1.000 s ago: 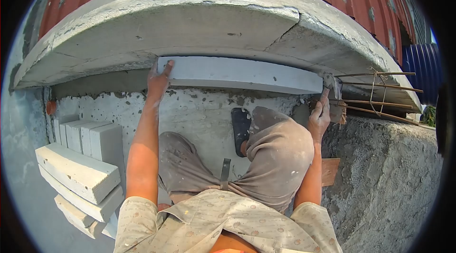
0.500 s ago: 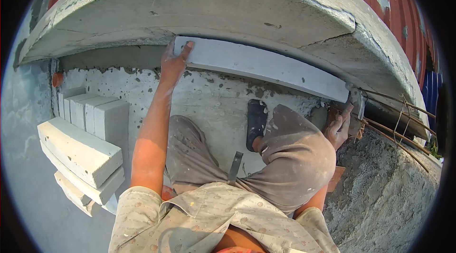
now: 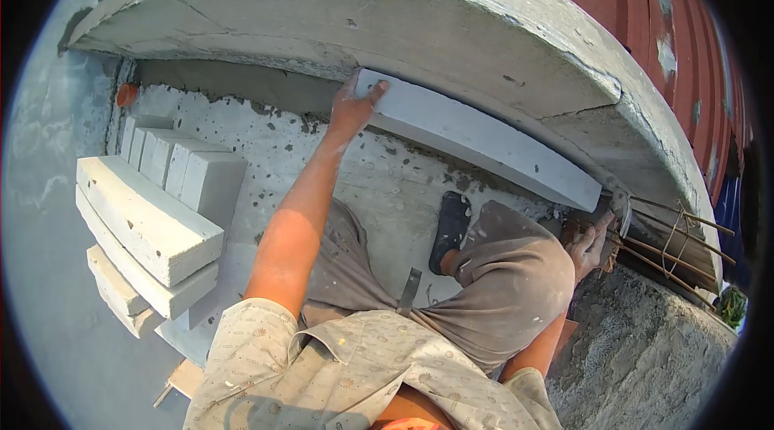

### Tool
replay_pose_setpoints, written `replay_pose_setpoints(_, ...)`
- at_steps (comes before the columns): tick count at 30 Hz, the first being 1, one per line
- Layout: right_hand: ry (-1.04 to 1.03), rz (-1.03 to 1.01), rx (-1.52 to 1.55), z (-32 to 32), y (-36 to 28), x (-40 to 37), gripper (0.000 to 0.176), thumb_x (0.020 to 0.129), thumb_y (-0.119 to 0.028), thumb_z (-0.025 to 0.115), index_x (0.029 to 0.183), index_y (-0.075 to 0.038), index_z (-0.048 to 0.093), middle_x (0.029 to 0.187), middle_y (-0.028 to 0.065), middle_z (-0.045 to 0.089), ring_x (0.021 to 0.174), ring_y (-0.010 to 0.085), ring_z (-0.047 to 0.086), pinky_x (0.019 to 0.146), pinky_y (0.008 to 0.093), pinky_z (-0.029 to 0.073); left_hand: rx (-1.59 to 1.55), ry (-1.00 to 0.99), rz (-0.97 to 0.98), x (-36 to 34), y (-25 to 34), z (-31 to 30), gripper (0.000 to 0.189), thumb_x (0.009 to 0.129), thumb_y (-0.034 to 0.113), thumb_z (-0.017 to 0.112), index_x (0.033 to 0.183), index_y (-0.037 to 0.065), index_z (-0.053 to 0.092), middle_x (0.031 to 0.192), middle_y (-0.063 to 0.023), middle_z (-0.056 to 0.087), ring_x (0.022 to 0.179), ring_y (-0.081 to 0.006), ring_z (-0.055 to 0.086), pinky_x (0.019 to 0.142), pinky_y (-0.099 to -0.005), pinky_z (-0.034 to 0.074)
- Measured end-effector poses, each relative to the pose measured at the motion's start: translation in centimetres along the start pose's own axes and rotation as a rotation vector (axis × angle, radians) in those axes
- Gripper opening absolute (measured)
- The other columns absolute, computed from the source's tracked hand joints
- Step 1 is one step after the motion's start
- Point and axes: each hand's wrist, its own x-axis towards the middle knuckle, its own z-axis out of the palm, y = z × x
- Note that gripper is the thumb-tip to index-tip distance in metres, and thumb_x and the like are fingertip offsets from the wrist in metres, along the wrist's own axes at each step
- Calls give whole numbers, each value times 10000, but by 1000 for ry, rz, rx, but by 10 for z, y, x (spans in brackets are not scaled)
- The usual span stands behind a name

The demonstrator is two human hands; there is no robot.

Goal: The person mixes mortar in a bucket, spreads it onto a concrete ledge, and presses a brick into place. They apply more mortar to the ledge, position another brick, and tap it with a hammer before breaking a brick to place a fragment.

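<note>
One long white block (image 3: 484,139), lying lengthwise close beneath a curved concrete ledge (image 3: 387,18); a grey mortar strip (image 3: 234,83) runs on past its left end. One left hand (image 3: 355,114), closed round that end, thumb on the front face. One right hand (image 3: 591,244), fingers bent, at the block's right end; in the clutter there, whether it grips anything is hard to tell. Beyond it, tied rusty steel rods (image 3: 665,265). At left, a stack of white blocks (image 3: 149,220), lying flat, just before a row of upright blocks (image 3: 211,180). One orange pipe stub (image 3: 126,94), near the far left corner. One dark sandal (image 3: 453,220), worn, between the hands.
</note>
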Motion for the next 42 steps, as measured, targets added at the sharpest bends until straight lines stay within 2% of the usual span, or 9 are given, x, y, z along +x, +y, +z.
replay_pose_setpoints(5,-105,-111,-197,1,-8,3,446,1058,-194,462,1494,-101,455,1373,203,601,1137,275,628,956,336,459,-240,-126,-27,8,-10,5,737,883,405,757,1405,-52,506,1324,-229,615,1237,-288,576,1068,-359,415)
replay_pose_setpoints(9,-58,-194,-306,27,-14,-9,441,1050,-201,474,1483,-117,474,1362,225,597,1158,405,616,928,394,489,-127,-53,-38,-2,11,-1,693,880,396,759,1358,-56,541,1286,-226,638,1199,-293,602,1043,-359,438)
replay_pose_setpoints(10,-241,44,-347,22,11,4,480,1045,-361,500,1430,-77,542,1286,219,651,1103,286,657,940,383,484,-77,-39,8,-1,6,-1,712,873,410,761,1363,-56,536,1284,-237,635,1205,-314,601,1046,-365,437)
replay_pose_setpoints(21,-246,77,-115,0,16,-69,432,1041,-319,518,1336,-16,609,1167,206,698,1026,268,666,878,384,506,-248,308,-101,-51,-19,1,744,927,499,653,1407,-48,500,1399,-291,529,1342,-384,487,1116,-402,379)
replay_pose_setpoints(26,-435,323,-96,-2,83,-114,418,1042,-309,520,1321,-12,617,1148,200,701,999,265,666,858,383,509,-143,-183,-254,-155,-72,-64,456,1013,361,569,1322,27,597,1264,-169,646,1128,-283,618,963,-371,463)
replay_pose_setpoints(27,-483,370,-89,0,92,-123,416,1043,-307,521,1318,-11,618,1144,199,701,993,264,666,854,383,510,-141,-155,-190,-179,-79,-76,428,1032,329,560,1328,21,583,1202,-137,670,1006,-229,664,861,-354,507)
replay_pose_setpoints(31,-685,502,-75,16,122,-145,405,1044,-299,522,1305,-8,625,1129,195,704,971,261,665,838,382,512,261,12,-72,-263,-40,-165,452,996,338,616,1323,27,599,1306,-188,645,1264,-289,588,1043,-383,463)
replay_pose_setpoints(36,-872,511,-74,60,118,-131,392,1045,-290,524,1290,-4,633,1109,189,707,943,257,665,818,382,515,-13,314,-317,-345,-18,-265,501,982,358,642,1334,6,589,1263,-146,666,1201,-258,618,1016,-356,474)
replay_pose_setpoints(42,-705,-4,83,124,-9,-2,377,1046,-278,527,1271,1,643,1086,182,711,909,253,665,794,381,518,36,1128,-414,-501,-24,-361,434,987,334,636,1242,-17,641,1108,-142,714,1006,-203,672,864,-324,524)
